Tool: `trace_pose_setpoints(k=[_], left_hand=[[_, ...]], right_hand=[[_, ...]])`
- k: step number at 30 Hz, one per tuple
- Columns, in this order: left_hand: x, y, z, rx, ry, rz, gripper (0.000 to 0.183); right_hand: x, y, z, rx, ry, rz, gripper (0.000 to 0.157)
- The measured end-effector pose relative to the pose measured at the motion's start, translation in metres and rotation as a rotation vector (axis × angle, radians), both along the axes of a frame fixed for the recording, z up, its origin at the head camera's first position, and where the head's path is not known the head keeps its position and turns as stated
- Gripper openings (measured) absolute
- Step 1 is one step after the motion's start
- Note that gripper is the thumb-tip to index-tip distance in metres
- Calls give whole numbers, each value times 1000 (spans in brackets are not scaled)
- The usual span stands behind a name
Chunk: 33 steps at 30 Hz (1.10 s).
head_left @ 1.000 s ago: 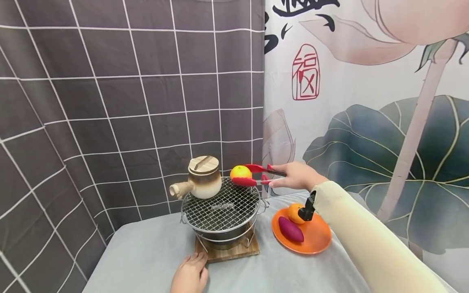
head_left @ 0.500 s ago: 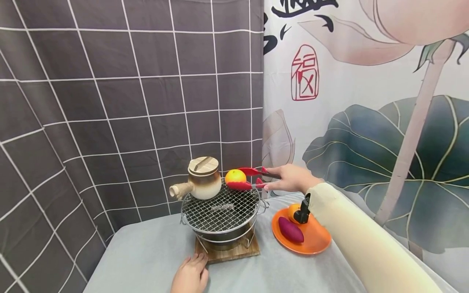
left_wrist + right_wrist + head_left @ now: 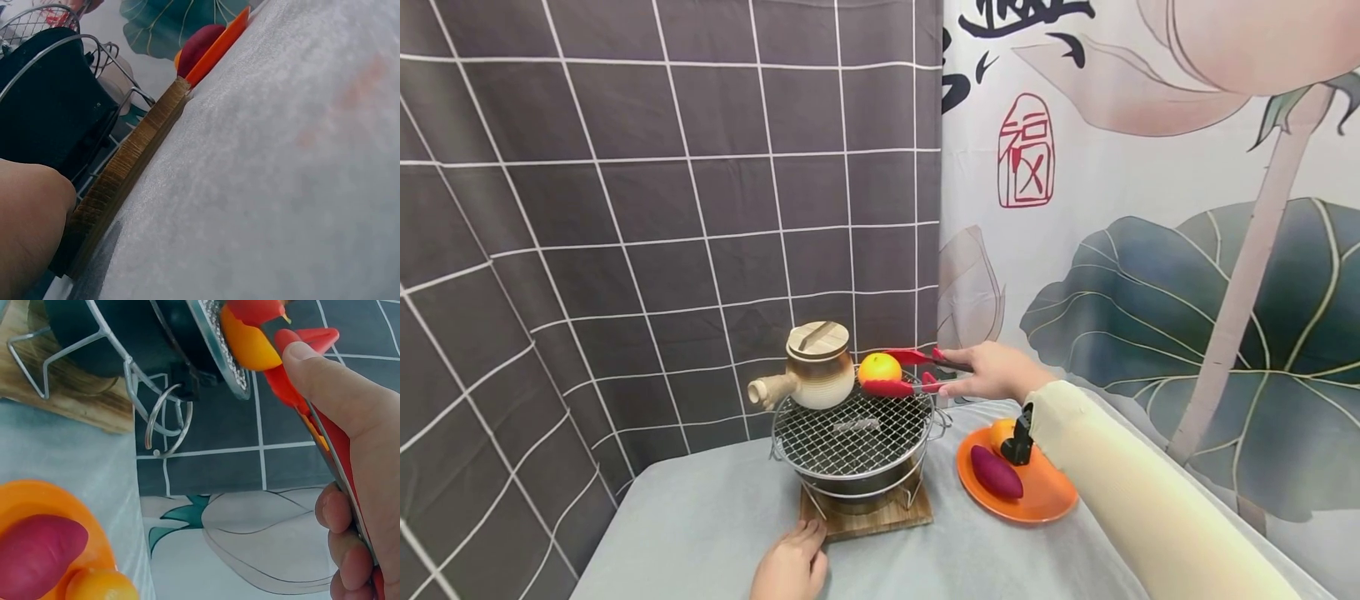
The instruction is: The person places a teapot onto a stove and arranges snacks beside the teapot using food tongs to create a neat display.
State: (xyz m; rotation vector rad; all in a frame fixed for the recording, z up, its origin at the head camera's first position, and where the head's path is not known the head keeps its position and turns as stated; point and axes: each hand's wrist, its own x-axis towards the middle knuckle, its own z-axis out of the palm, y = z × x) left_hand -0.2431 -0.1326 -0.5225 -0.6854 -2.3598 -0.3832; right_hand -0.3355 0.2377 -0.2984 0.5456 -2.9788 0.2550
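Observation:
My right hand (image 3: 996, 371) grips red-tipped tongs (image 3: 951, 364), with its fingers wrapped around the handles in the right wrist view. Between the tong heads is an orange (image 3: 880, 368), over the back right of the round wire grill (image 3: 850, 446). In the right wrist view the orange (image 3: 247, 344) is right by the mesh; whether it touches cannot be told. My left hand (image 3: 790, 562) rests at the near left corner of the wooden board (image 3: 880, 523) under the stove. The left wrist view shows the thumb side of that hand (image 3: 31, 219) against the board's edge.
A clay teapot (image 3: 822, 379) with a wooden lid stands on the grill's back left. To the right is an orange plate (image 3: 1048, 492) with a purple sweet potato (image 3: 996, 472) and another orange (image 3: 1002, 433). Behind the table (image 3: 700, 517) hang a grid curtain and a lotus-print cloth.
My right hand has moved the tongs and orange left and slightly down toward the grill and teapot. The left hand stays at the board's corner.

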Motion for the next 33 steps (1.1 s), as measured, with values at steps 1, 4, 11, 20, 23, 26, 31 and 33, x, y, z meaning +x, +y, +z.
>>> trace_pose_setpoints(k=[1, 4, 11, 20, 23, 26, 31, 33], left_hand=[[0, 0, 0, 3, 13, -2, 27], [-1, 0, -1, 12, 48, -2, 27], [0, 1, 1, 15, 46, -2, 27], [3, 2, 3, 18, 3, 10, 26], [3, 2, 3, 23, 14, 10, 26], [3, 2, 2, 27, 36, 13, 26], [2, 1, 1, 31, 38, 18, 26], [2, 2, 1, 31, 42, 16, 26]], right_hand=[[0, 0, 0, 3, 1, 0, 84], [0, 0, -1, 6, 11, 3, 85], [-1, 1, -3, 7, 23, 13, 85], [2, 3, -2, 2, 31, 12, 94], [3, 4, -1, -3, 33, 13, 95], [4, 6, -1, -1, 33, 10, 96], [5, 10, -2, -1, 29, -13, 96], [6, 12, -2, -6, 24, -23, 95]])
